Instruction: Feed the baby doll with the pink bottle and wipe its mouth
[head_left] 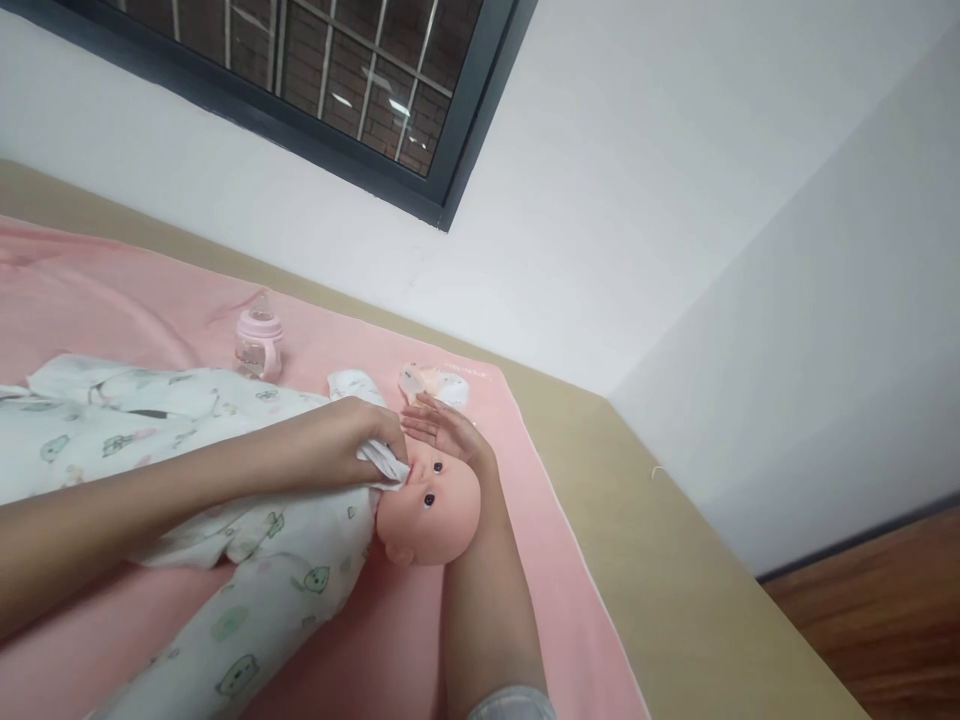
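Note:
A baby doll lies on its back in a white outfit printed with green figures. My left hand reaches in from the left over the doll's chest. Its fingers pinch a folded white cloth or tissue, pressed against the doll's mouth. My right forearm runs up from the bottom edge and passes under the doll's head. Beyond the head, my right hand shows with its fingers stretched out beside the doll's cheek, holding nothing visible.
A pink-lidded baby bottle with a handle stands beyond the doll. A small clear and pale orange item lies near my right hand. The pink sheet covers a wooden surface along a white wall, below a barred window.

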